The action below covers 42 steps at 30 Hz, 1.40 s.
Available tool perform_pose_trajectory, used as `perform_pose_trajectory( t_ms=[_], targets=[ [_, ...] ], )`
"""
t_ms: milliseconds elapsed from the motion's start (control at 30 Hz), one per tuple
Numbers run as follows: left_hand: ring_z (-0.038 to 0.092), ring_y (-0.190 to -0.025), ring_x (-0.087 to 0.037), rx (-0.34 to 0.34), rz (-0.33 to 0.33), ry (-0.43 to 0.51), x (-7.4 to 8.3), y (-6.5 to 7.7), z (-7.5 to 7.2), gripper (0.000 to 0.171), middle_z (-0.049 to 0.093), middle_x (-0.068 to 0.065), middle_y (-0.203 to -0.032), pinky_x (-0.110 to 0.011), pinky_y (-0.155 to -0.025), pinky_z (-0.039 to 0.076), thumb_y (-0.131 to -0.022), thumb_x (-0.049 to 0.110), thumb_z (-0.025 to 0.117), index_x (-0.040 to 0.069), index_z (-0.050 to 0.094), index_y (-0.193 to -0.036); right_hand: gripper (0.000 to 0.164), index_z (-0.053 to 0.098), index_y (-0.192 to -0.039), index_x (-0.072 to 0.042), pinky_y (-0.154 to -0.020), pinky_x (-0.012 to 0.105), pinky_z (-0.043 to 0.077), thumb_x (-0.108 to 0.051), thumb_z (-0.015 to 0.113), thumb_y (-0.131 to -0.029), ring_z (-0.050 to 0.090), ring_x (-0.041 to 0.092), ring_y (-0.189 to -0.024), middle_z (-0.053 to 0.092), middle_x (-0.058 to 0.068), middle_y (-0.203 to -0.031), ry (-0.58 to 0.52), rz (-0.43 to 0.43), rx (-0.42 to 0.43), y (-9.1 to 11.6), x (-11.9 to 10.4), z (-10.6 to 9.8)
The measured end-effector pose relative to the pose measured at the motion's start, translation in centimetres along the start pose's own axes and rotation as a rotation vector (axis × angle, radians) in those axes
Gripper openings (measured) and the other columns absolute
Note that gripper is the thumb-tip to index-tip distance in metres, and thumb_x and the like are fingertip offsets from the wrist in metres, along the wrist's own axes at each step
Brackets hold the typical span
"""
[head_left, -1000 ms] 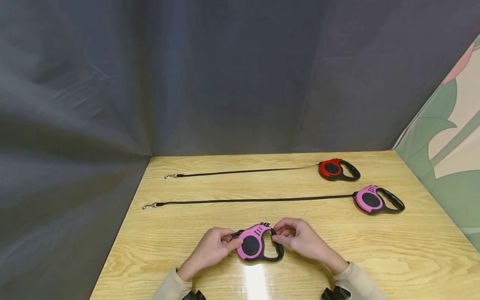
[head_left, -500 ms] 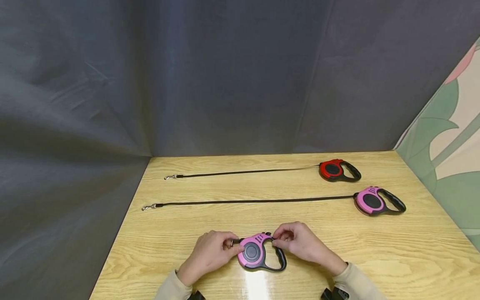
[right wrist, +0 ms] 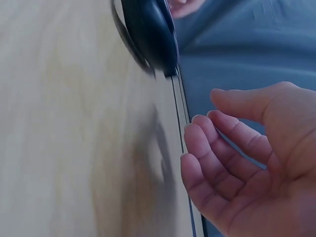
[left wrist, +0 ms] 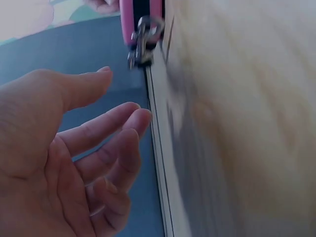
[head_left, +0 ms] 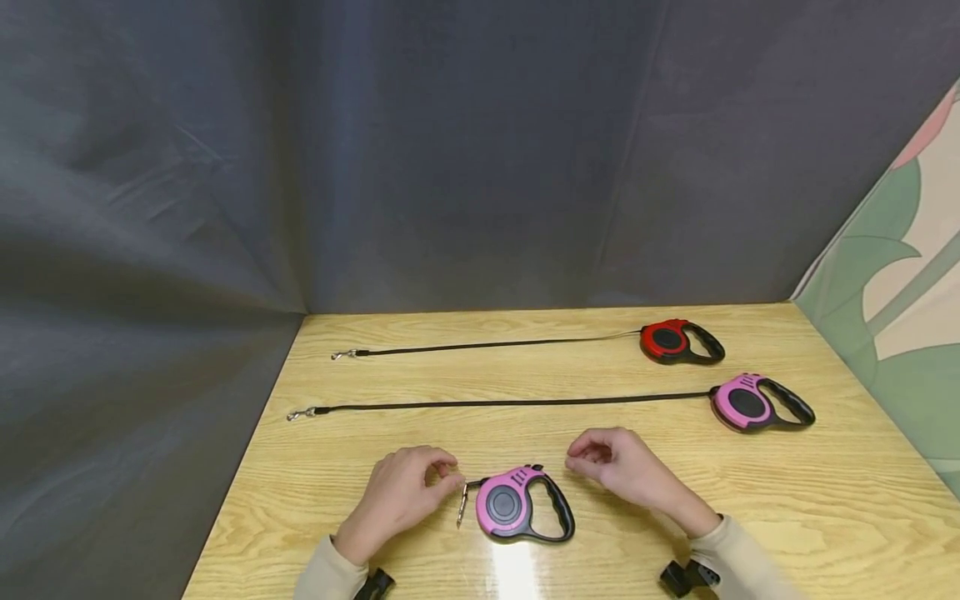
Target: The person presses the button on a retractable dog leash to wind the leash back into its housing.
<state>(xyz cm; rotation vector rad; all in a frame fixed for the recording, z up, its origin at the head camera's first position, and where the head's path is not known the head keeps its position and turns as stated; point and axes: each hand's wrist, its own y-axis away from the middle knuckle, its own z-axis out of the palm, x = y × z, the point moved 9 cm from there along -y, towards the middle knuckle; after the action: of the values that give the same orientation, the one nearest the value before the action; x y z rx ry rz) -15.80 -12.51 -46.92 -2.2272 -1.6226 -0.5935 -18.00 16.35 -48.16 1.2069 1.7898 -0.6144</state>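
A pink and black retractable dog leash (head_left: pixel 504 503) lies flat on the table between my hands, its black loop handle to the right. From its left end hangs a metal snap clip (head_left: pixel 462 505), which also shows in the left wrist view as a silver clip (left wrist: pixel 144 42). Just left of the clip is my left hand (head_left: pixel 401 492), thumb and fingers apart and loosely bent around nothing. On the other side, my right hand (head_left: pixel 626 468) hovers off the handle with relaxed fingers. In the right wrist view the black handle (right wrist: pixel 150 37) stands away from the fingertips.
A second pink leash (head_left: pixel 742 403) lies behind, its black cord (head_left: pixel 517 402) drawn out leftward to a metal clip. Farther back is a red leash (head_left: pixel 666 340) laid out likewise. A dark cloth (head_left: pixel 465 167) borders the wooden table (head_left: pixel 375 379) at the back and left.
Both hands have let go of the near pink leash and moved apart, left hand leftward, right hand rightward. Earlier the leash was shifted slightly toward the person; now it rests still.
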Motion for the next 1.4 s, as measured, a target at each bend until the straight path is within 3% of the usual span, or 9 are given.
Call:
perform_pose_trajectory(
  t_ms=[333,567,767,1267,1400],
  targets=[
    [0.048,-0.058,0.005,0.133,-0.089,-0.037,-3.0,-0.2,-3.0,0.015,0.074,0.018,-0.088,-0.023,-0.055,0.040,-0.096,0.036,0.081,0.024,0.083,-0.105,0.006,0.080,-0.098,-0.013,-0.071,0.023,0.056,-0.019,0.080,-0.097,0.067,0.004,-0.080,0.076,-0.004,-0.089,0.156,0.061,0.148,1.2,2.4,-5.1],
    [0.050,-0.056,0.003,0.154,-0.132,-0.079,-5.1,0.4,-4.5,0.016,0.076,0.015,-0.089,-0.024,-0.052,0.041,-0.097,0.036,0.080,0.025,0.084,-0.107,0.015,0.079,-0.105,-0.010,-0.071,0.023,0.056,-0.023,0.080,-0.098,0.071,0.006,-0.084,0.079,0.000,-0.096,0.179,0.109,0.218,2.4,3.6,-8.2],
    [0.054,-0.060,0.001,0.180,-0.171,-0.084,-6.9,1.0,-5.6,0.017,0.077,0.012,-0.092,-0.025,-0.052,0.042,-0.098,0.036,0.080,0.024,0.083,-0.110,0.014,0.080,-0.104,-0.010,-0.069,0.024,0.054,-0.024,0.078,-0.099,0.072,0.006,-0.082,0.080,0.001,-0.095,0.265,0.113,0.278,3.1,4.0,-11.0],
    [0.060,-0.064,-0.005,0.269,-0.229,-0.138,-10.8,1.9,-8.9,0.027,0.080,0.000,-0.102,-0.028,-0.050,0.042,-0.100,0.035,0.076,0.016,0.081,-0.120,0.017,0.082,-0.101,-0.006,-0.065,0.015,0.050,-0.022,0.078,-0.099,0.060,-0.013,-0.076,0.080,0.010,-0.095,0.383,0.057,0.452,4.8,4.6,-17.3],
    [0.062,-0.065,-0.007,0.302,-0.247,-0.126,-12.1,2.2,-9.9,0.031,0.080,-0.005,-0.108,-0.029,-0.050,0.042,-0.101,0.034,0.075,0.015,0.079,-0.125,0.019,0.081,-0.104,-0.007,-0.066,0.013,0.047,-0.024,0.078,-0.099,0.059,-0.017,-0.076,0.079,0.008,-0.096,0.391,0.097,0.484,5.2,5.8,-18.9]
  ],
)
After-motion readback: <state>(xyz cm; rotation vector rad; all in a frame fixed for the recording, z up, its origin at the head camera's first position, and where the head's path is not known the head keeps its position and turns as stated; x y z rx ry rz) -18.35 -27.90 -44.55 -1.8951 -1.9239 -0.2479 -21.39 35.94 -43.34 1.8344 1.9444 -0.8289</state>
